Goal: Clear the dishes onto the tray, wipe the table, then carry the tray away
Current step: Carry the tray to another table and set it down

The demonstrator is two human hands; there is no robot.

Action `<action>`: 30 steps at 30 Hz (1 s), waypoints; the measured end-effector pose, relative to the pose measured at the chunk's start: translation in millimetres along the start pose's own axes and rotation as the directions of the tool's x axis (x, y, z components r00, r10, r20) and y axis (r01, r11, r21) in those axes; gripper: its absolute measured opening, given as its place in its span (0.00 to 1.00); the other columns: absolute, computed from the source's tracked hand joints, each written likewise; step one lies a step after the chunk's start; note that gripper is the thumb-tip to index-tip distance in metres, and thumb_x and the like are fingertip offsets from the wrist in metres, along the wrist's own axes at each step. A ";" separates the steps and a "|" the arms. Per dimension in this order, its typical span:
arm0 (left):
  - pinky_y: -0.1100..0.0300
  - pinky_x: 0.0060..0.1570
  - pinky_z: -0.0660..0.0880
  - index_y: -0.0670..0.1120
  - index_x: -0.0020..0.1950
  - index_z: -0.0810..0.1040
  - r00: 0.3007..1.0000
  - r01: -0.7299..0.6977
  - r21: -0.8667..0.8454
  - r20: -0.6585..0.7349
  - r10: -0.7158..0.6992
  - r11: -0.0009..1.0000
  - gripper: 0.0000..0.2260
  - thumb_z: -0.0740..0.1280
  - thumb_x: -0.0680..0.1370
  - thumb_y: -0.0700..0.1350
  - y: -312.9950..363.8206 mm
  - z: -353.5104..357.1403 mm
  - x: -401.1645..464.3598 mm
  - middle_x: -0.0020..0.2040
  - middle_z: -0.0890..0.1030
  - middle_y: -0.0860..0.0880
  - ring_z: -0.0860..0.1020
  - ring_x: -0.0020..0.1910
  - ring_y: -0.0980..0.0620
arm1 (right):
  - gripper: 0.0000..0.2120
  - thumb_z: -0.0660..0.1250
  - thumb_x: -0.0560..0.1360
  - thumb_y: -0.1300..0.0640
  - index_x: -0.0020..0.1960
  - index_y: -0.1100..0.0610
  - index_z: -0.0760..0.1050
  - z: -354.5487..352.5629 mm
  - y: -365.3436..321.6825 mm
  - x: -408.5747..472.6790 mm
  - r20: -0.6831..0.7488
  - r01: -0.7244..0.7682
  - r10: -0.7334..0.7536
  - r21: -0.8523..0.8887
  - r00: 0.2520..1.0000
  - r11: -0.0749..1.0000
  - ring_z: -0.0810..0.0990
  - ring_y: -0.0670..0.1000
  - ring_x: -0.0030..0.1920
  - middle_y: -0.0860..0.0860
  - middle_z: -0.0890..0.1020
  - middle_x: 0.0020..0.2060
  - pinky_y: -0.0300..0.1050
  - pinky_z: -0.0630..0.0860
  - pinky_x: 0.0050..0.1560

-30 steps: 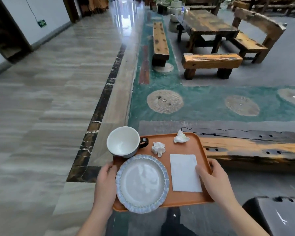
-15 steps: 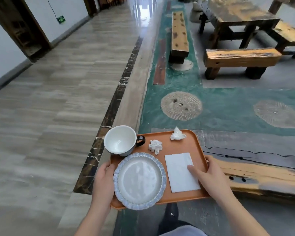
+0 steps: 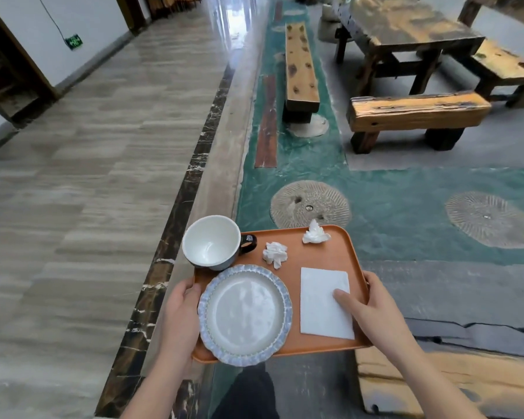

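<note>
I carry an orange tray (image 3: 321,258) in front of me above the floor. My left hand (image 3: 180,313) grips its left edge and my right hand (image 3: 372,313) grips its right edge, thumb pressing on a flat white napkin (image 3: 321,297). On the tray sit an empty blue-rimmed plate (image 3: 245,314) at the near left, an empty white cup with a dark handle (image 3: 211,241) at the far left, and two crumpled tissues (image 3: 275,254) (image 3: 315,234) at the back.
A pale wood-look corridor (image 3: 88,176) runs ahead on the left, bordered by a dark marble strip (image 3: 176,213). Ahead on the right stand wooden benches (image 3: 301,65) (image 3: 418,111) and a wooden table (image 3: 406,25). A wooden slab (image 3: 436,379) lies low at my right.
I have walked forward with the tray; the benches and table are nearer and the low slab on the right has slid back beside me. Both hands keep their grip.
</note>
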State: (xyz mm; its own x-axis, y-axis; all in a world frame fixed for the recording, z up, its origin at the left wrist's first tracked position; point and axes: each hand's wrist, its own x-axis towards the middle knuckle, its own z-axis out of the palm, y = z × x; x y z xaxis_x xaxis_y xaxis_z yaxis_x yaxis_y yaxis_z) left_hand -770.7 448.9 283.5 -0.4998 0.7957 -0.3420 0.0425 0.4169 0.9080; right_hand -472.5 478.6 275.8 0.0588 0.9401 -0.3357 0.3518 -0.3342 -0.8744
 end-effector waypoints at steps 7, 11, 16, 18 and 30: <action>0.56 0.41 0.74 0.50 0.54 0.79 0.995 -0.039 0.032 0.094 0.036 0.999 0.09 0.59 0.85 0.45 67.4 69.4 156.8 0.47 0.83 0.50 0.81 0.47 0.51 | 0.22 0.74 0.74 0.52 0.62 0.46 0.66 1.8 -59.4 140.7 -0.064 -0.039 0.037 -0.025 0.997 0.999 0.79 0.38 0.49 0.37 0.77 0.51 0.35 0.73 0.39; 0.51 0.48 0.77 0.51 0.56 0.79 0.988 -0.029 0.036 0.152 0.023 0.999 0.09 0.59 0.85 0.47 113.5 97.3 256.2 0.50 0.84 0.49 0.82 0.51 0.48 | 0.20 0.73 0.75 0.52 0.61 0.46 0.67 9.5 -107.8 222.9 -0.116 -0.058 0.060 0.018 0.991 0.998 0.79 0.39 0.49 0.38 0.79 0.52 0.34 0.73 0.39; 0.51 0.50 0.74 0.50 0.61 0.77 0.983 -0.042 0.040 0.182 0.034 0.998 0.09 0.59 0.85 0.47 167.1 129.0 349.8 0.51 0.82 0.54 0.80 0.51 0.54 | 0.11 0.60 0.81 0.46 0.60 0.50 0.72 22.1 -155.5 307.4 -0.263 -0.086 0.104 0.078 0.959 0.993 0.80 0.45 0.49 0.44 0.82 0.51 0.43 0.71 0.42; 0.51 0.53 0.73 0.53 0.62 0.75 0.980 -0.034 0.051 0.196 0.024 0.998 0.08 0.59 0.85 0.48 182.3 142.7 379.6 0.51 0.80 0.57 0.78 0.50 0.57 | 0.11 0.56 0.83 0.48 0.58 0.52 0.72 25.0 -168.6 335.2 -0.301 -0.116 0.134 0.079 0.944 0.990 0.78 0.45 0.47 0.47 0.81 0.49 0.42 0.69 0.40; 0.48 0.55 0.77 0.58 0.58 0.76 0.972 -0.058 0.152 0.233 0.021 0.987 0.08 0.59 0.84 0.52 254.2 272.2 533.4 0.51 0.83 0.56 0.80 0.53 0.54 | 0.14 0.52 0.84 0.55 0.48 0.58 0.73 -13.1 -195.5 544.6 -0.384 -0.204 0.187 -0.002 0.904 0.979 0.76 0.49 0.41 0.53 0.79 0.43 0.43 0.67 0.37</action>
State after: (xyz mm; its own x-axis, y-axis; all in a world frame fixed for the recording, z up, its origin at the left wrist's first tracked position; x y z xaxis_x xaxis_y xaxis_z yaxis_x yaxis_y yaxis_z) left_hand -791.0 1098.9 266.0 -0.2831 0.8848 -0.3700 0.2022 0.4322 0.8788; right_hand -497.0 1056.8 268.6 0.4775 0.8131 -0.3328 0.3341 -0.5184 -0.7871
